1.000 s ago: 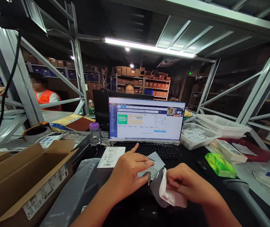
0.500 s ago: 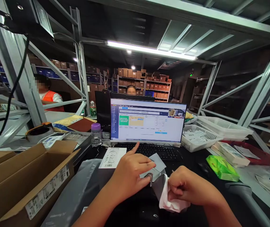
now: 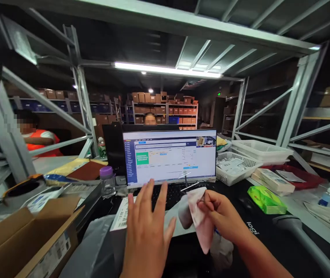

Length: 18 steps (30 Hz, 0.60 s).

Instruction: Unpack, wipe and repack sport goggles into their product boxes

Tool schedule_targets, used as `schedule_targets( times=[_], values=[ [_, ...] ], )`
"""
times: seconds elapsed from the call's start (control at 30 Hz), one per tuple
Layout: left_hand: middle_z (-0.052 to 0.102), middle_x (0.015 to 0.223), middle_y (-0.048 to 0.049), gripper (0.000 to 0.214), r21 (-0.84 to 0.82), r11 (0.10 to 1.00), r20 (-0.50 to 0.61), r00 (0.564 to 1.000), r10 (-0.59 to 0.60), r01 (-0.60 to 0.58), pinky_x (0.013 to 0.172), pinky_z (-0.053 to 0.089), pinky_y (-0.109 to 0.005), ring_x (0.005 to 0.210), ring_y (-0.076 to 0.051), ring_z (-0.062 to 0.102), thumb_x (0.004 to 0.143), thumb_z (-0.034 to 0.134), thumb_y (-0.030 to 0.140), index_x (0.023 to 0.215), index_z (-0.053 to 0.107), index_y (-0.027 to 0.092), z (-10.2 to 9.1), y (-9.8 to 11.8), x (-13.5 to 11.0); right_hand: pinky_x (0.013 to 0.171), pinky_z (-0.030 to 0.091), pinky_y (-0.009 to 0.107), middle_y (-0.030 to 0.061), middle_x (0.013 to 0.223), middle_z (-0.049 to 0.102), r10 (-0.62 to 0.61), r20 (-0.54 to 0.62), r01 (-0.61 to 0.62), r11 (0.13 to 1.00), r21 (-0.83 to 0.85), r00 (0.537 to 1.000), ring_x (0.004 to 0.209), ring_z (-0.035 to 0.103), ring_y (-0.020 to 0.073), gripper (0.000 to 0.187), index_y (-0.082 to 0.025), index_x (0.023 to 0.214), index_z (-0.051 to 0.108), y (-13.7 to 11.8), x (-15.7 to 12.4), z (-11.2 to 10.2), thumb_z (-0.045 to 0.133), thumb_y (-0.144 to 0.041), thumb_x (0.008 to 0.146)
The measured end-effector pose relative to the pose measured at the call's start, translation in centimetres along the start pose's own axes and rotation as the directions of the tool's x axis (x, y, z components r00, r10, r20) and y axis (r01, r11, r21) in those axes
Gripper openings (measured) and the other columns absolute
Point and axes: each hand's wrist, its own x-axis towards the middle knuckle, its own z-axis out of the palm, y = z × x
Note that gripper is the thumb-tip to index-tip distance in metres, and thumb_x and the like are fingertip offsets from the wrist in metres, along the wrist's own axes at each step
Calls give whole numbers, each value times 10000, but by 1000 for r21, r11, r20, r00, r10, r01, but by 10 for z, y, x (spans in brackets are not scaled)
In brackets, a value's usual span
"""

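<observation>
My left hand is raised with its fingers spread and holds nothing. It hovers in front of the keyboard, beside a white printed box. Just right of centre, my right hand pinches the upper part of a thin whitish cloth, which hangs down to a point. Whether it is fabric or tissue I cannot tell. A blurred grey piece shows at the cloth's left side, over a pale sheet. My right fingers partly cover the cloth.
A monitor stands ahead. On the left are an open cardboard box, a grey bag and a purple-capped bottle. White baskets, a green packet and a grey handled device lie right. A co-worker sits left.
My left hand has drawn away from the cloth, its fingers now spread. The cloth in my right hand is raised and hangs down. The view has shifted right.
</observation>
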Motion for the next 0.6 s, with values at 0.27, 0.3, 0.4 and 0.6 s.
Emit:
schedule_targets(
  times=[0.27,0.3,0.4,0.6],
  values=[
    [581,1364,-167,571,-21,985,24,985,171,-170,1060,442,-508,1245,-329,541,805,545,187,1368,493,104,27,13,-21,528,287,221,-57,584,462,-87,7,86,995,52,996,560,377,100,184,-211,601,410,6,-10,31,543,-119,687],
    [589,1354,-164,511,-18,987,-1,987,162,-162,1085,419,-502,1244,-315,544,824,517,154,1333,511,107,30,15,-21,509,269,221,-63,551,439,-111,-8,111,994,7,994,533,358,94,237,-210,572,394,7,-11,36,581,-139,698],
    [629,1287,-147,418,-50,988,-39,989,142,-144,1091,427,-490,1195,-284,579,853,455,90,1259,543,135,34,19,-19,480,244,223,-73,483,388,-209,-46,204,975,-88,977,477,320,80,356,-204,507,345,8,-15,45,634,-177,713],
    [612,1295,-110,505,-365,923,120,977,175,-120,967,574,-447,1219,-266,596,796,493,50,1262,547,239,29,17,-12,467,224,220,-71,485,381,-50,-239,48,999,-12,970,488,299,76,422,-207,498,331,-3,-13,26,708,-229,683]
  ],
)
